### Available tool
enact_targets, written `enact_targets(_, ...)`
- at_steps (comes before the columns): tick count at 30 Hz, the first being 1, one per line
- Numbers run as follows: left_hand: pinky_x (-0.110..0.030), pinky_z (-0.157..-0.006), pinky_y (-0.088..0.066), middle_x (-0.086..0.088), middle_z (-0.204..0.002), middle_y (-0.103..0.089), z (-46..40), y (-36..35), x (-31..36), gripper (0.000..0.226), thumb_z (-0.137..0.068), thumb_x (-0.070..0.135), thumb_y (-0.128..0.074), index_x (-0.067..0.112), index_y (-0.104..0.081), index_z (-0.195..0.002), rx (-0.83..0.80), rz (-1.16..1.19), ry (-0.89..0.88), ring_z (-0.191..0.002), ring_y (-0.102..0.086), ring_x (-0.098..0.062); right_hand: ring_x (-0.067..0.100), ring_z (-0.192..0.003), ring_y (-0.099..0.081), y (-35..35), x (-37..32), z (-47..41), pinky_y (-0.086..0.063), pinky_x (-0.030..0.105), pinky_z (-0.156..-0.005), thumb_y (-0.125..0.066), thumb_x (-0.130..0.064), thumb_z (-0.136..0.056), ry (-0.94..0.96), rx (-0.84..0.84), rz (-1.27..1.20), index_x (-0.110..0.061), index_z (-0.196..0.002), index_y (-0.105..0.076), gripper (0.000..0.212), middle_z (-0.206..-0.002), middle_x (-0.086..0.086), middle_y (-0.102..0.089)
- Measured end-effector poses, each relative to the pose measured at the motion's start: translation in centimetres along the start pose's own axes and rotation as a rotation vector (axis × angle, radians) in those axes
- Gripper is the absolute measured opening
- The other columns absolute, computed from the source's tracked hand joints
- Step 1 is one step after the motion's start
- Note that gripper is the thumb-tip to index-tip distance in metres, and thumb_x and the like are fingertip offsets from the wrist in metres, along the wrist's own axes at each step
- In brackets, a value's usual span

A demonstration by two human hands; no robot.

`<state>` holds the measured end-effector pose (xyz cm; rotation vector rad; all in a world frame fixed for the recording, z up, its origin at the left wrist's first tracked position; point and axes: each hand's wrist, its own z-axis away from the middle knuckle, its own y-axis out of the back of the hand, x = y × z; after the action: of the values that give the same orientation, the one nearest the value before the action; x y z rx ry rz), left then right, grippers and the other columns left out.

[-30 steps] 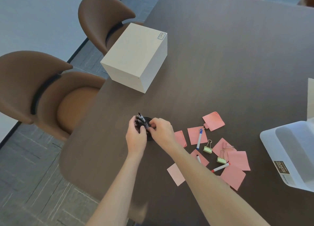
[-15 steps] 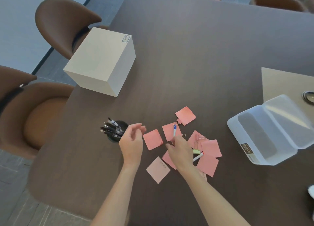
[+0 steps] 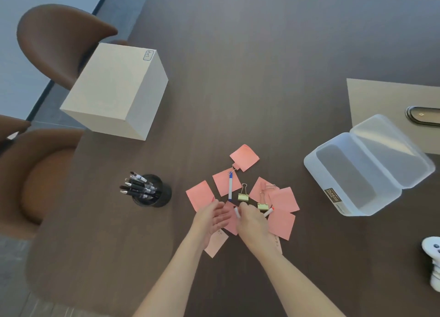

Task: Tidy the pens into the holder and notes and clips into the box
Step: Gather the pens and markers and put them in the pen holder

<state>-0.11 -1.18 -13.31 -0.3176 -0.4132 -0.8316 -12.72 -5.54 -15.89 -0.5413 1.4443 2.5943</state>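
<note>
A black pen holder (image 3: 159, 196) with several dark pens stands on the table at the left. Pink sticky notes (image 3: 244, 157) lie scattered in the middle, with a blue-capped pen (image 3: 230, 187) and gold binder clips (image 3: 243, 196) among them. My right hand (image 3: 252, 222) rests curled on the notes, its fingertips closed on a short white red-tipped pen (image 3: 237, 212). Another white red-tipped pen (image 3: 269, 211) pokes out on the hand's right side. My left hand (image 3: 210, 217) is open just left of it, palm turned toward the pen. An open clear plastic box (image 3: 342, 204) sits at the right.
A closed white cardboard box (image 3: 114, 90) stands at the table's left edge, with brown chairs (image 3: 57, 40) beyond it. A beige mat (image 3: 381, 97) with a dark oval object lies at the far right. A white controller (image 3: 433, 257) sits near the right edge.
Both hands left the pen holder and moved right to the notes. My right hand came down on the short white pen, and my left hand followed beside it. The view shifted right.
</note>
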Motion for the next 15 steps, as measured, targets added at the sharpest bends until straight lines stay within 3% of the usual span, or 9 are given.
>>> enact_targets(3,-0.037,-0.084,-0.062,-0.017,-0.109,-0.075,-0.1,-0.2,-0.4,0.025,-0.097,0.023,-0.063,0.004,-0.067,-0.114,-0.005,-0.083,-0.048,-0.095,-0.076,-0.027,0.016,-0.083,-0.066,0.7,0.2,0.4,-0.051,0.03,-0.069,-0.057,-0.032,-0.095,-0.032,0.074,-0.214,-0.018,-0.095,-0.066,0.016,-0.092,-0.003,-0.07)
enact_targets(6,-0.041,-0.093,-0.059,-0.016,-0.111,-0.076,0.2,-0.9,-0.4,0.025,-0.097,0.023,-0.064,0.006,-0.068,-0.114,-0.099,-0.081,-0.063,-0.1,-0.075,-0.028,0.007,-0.078,-0.064,1.5,0.0,1.3,-0.055,0.025,-0.07,-0.062,-0.033,-0.093,0.029,0.08,-0.34,-0.022,-0.096,-0.069,0.013,-0.086,-0.008,-0.07)
enact_targets(10,-0.037,-0.082,-0.057,-0.009,-0.104,-0.079,0.4,-2.2,-0.4,0.024,-0.102,0.016,-0.055,0.007,-0.071,-0.117,-0.189,-0.091,-0.053,-0.096,-0.075,-0.023,0.002,-0.078,-0.067,2.7,-0.5,2.5,-0.059,0.024,-0.073,-0.065,-0.023,-0.09,0.074,-0.003,-0.539,-0.025,-0.109,-0.062,0.019,-0.086,-0.012,-0.07)
enact_targets(13,-0.04,-0.087,-0.059,-0.013,-0.109,-0.077,0.2,-2.9,-0.3,0.024,-0.103,0.015,-0.053,0.006,-0.07,-0.117,-0.19,-0.112,-0.072,-0.099,-0.075,-0.028,-0.003,-0.078,-0.064,3.7,0.7,2.6,-0.055,0.015,-0.069,-0.065,-0.024,-0.088,0.127,0.025,-0.551,-0.032,-0.108,-0.062,0.021,-0.082,-0.018,-0.067)
enact_targets(15,-0.041,-0.088,-0.06,-0.014,-0.109,-0.078,0.1,-3.3,-0.1,0.022,-0.103,0.013,-0.053,0.005,-0.068,-0.117,-0.174,-0.095,-0.078,-0.099,-0.076,-0.029,0.003,-0.079,-0.061,4.1,2.5,2.3,-0.052,0.019,-0.066,-0.062,-0.021,-0.089,0.175,0.081,-0.425,-0.032,-0.102,-0.062,0.017,-0.082,-0.017,-0.064)
